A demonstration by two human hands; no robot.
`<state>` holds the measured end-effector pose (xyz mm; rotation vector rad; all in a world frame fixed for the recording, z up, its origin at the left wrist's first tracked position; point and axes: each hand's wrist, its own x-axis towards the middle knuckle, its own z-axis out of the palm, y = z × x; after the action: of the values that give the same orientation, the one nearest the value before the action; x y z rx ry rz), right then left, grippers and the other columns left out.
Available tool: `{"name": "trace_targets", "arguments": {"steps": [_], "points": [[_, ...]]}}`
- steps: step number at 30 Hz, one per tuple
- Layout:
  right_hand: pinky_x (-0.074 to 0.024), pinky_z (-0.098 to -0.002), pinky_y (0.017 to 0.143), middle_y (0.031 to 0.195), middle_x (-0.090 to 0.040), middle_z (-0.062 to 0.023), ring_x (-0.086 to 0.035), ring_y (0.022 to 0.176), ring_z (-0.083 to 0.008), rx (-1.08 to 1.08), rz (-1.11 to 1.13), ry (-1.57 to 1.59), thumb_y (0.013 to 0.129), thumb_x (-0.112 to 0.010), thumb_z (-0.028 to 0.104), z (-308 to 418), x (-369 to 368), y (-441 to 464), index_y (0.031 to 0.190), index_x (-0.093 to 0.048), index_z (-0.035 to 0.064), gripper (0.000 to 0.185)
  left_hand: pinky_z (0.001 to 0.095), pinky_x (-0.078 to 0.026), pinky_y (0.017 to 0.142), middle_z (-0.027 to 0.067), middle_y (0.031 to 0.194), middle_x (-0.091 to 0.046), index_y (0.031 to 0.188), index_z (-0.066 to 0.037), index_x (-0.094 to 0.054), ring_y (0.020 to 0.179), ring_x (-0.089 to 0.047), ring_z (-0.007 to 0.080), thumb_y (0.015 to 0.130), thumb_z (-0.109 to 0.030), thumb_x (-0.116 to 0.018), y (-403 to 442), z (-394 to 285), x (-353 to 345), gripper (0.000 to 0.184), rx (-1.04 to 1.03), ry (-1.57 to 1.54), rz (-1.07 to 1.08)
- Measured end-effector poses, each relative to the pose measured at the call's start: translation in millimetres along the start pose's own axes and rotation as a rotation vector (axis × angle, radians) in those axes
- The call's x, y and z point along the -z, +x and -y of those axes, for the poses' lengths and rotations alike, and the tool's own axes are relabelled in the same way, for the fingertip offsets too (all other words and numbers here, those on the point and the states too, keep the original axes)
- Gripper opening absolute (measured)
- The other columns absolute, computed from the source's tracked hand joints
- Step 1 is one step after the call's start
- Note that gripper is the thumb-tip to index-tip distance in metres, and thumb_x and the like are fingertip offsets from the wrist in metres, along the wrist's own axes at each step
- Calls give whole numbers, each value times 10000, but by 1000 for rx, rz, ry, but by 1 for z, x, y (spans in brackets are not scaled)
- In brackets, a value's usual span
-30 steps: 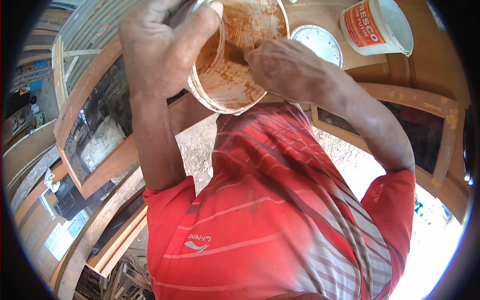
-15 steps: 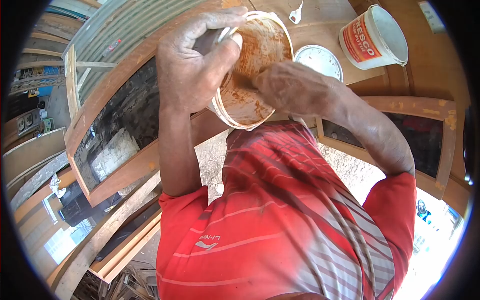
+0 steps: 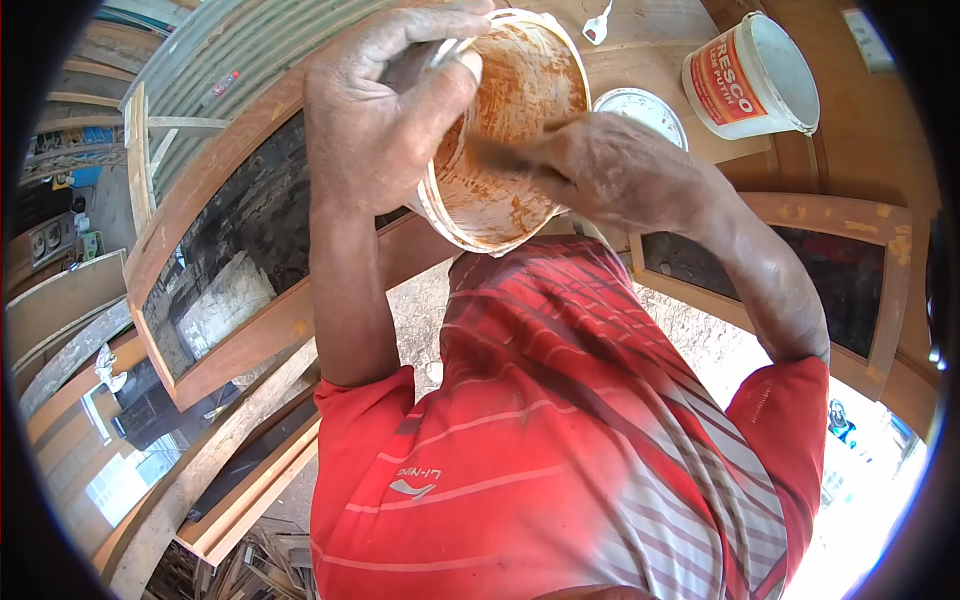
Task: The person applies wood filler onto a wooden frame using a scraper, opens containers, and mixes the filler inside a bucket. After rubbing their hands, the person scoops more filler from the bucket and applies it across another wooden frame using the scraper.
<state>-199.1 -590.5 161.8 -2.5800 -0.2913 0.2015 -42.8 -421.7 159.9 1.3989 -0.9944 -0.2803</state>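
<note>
Left hand [image 3: 375, 135] grips the tilted tub [image 3: 535, 75] in front of the shirt [image 3: 480, 430], right hand [image 3: 635, 172] closed around a blurry tool [image 3: 508, 160] in its mouth, looks mid-scrape, so the next stroke probably wants a steady tub.

Corrugated sheet [image 3: 235, 75] upper L, timber upright [image 3: 138, 165] beside it; long plank [image 3: 215, 447] & wood scraps [image 3: 183, 562] lower L; rough, pale flr [image 3: 412, 315] mid; v. bright light [image 3: 860, 530] lower R.

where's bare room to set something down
Bare wood shows between the white lid, labelled tub and small white piece; the brown surface right of the tub looks free. It's crowded at the bucket: left hand on its rim, right hand with blurred tool at its mouth.
</note>
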Motion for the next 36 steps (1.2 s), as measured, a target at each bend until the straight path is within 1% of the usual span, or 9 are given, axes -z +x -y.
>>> {"name": "trace_targets", "arguments": {"steps": [5, 12, 16, 20, 25, 28, 29, 33, 36], "points": [[-584, -414, 604, 860, -666, -171, -720, 714, -296, -18, -295, -562, 907, -618, 36, -20, -9, 7, 905, -671, -20, 77, 359, -514, 1052, 181, 1232, -741, 1180, 54, -727, 1141, -694, 223, 932, -25, -665, 13, 7, 12, 268, 61, 3, 29], [-600, -409, 691, 876, -671, -157, -709, 797, -300, 45, -26, -234, 933, -576, 45, -12, -13, 7, 943, -659, -13, 102, 306, -553, 932, 148, 1114, -764, 1084, 56, -751, 1012, -706, 157, 878, -2, -659, 35, -5, -4, 234, 69, 2, 101], [-589, -350, 575, 1048, -629, -107, -695, 751, -222, 36, -295, -836, 981, -582, 75, -23, 15, 14, 1361, -607, 50, 382, 302, -580, 806, 118, 1002, -786, 1080, 48, -771, 876, -712, 132, 870, -56, -659, 46, -21, -4, 259, 196, 166, 149], [-576, -307, 537, 1033, -567, -71, -657, 673, -168, 1, -167, -1031, 1001, -560, 65, -42, 11, 12, 1346, -604, 41, 348, 282, -572, 724, 107, 946, -794, 1074, 28, -788, 814, -713, 114, 884, -91, -683, 65, -8, -3, 248, 185, 168, 175], [-577, -326, 554, 881, -546, -105, -651, 626, -184, 106, -152, -678, 995, -563, 74, -48, 10, 15, 1226, -578, -44, 260, 273, -566, 691, 103, 890, -793, 1054, 22, -794, 737, -705, 104, 897, -103, -710, 71, -18, -10, 218, 271, 166, 167], [-586, -352, 569, 903, -563, -120, -671, 642, -210, 50, -287, -802, 987, -560, 63, -53, 15, 23, 1159, -584, -45, 204, 272, -568, 681, 102, 876, -791, 1051, 27, -793, 719, -703, 101, 904, -103, -711, 70, -9, -8, 213, 240, 104, 186], [-585, -359, 570, 930, -578, -131, -683, 659, -238, -44, -44, -1050, 979, -561, 65, -40, 11, 18, 1169, -584, -45, 221, 270, -569, 677, 101, 872, -791, 1050, 31, -792, 714, -702, 100, 907, -104, -711, 69, -4, -5, 212, 193, 73, 183], [-566, -352, 506, 957, -589, -128, -653, 593, -209, 180, -264, -633, 995, -561, 77, -59, 3, 23, 1103, -576, -29, 152, 252, -577, 647, 104, 911, -792, 1043, 46, -786, 716, -707, 98, 914, -96, -706, 77, 0, -2, 208, 56, 201, 212], [-573, -374, 542, 956, -596, -139, -653, 599, -222, -58, -168, -685, 994, -561, 79, -50, 11, 26, 1064, -606, -25, 132, 257, -570, 645, 101, 917, -791, 1046, 34, -792, 720, -703, 98, 904, -89, -708, 79, 5, 2, 206, 197, -30, 219]]}}
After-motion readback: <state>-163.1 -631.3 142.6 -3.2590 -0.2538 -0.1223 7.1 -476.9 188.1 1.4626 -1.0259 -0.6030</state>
